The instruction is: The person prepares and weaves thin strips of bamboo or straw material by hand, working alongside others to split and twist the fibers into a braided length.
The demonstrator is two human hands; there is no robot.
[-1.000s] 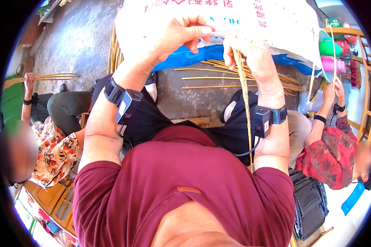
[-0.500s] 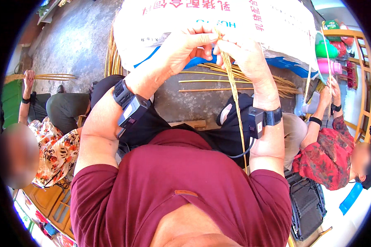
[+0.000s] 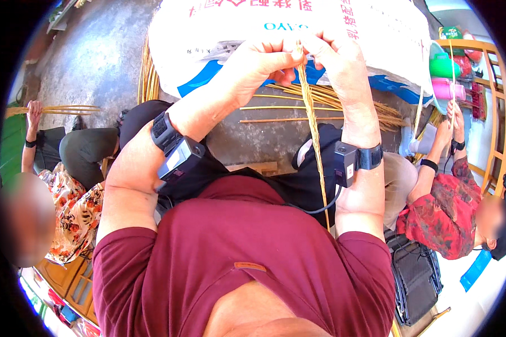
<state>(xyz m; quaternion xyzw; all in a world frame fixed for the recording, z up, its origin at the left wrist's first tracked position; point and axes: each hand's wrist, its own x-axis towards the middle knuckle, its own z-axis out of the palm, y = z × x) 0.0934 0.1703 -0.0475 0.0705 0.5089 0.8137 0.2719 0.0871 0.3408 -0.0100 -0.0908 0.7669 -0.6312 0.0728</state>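
Note:
A long dried straw stalk (image 3: pixel 311 112) with a bushy upper part hangs down between my forearms, its thin end near my shirt. My left hand (image 3: pixel 272 60) pinches it near the top between thumb and fingers. On the other side, my right hand (image 3: pixel 336 56) has its fingers curled in at the same top end, closed on the straw; the exact fingertip contact is partly hidden. Beyond both hands lies a large white woven sack (image 3: pixel 230 22) with a blue band and red print. Under it, on the floor, several loose straw stalks (image 3: pixel 303 95) are spread out.
More straw (image 3: pixel 147 76) stands against the sack's left side. A co-worker at left (image 3: pixel 70 213) holds stalks in a raised hand. Another co-worker at right (image 3: pixel 438 219) holds a thin stalk upright. A wooden rack (image 3: pixel 492 112) with plastic goods and a black folded chair (image 3: pixel 416 281) are at right.
My right hand has shifted slightly up and away from my left, its fingers more curled. The hanging straw has swung a little to the left.

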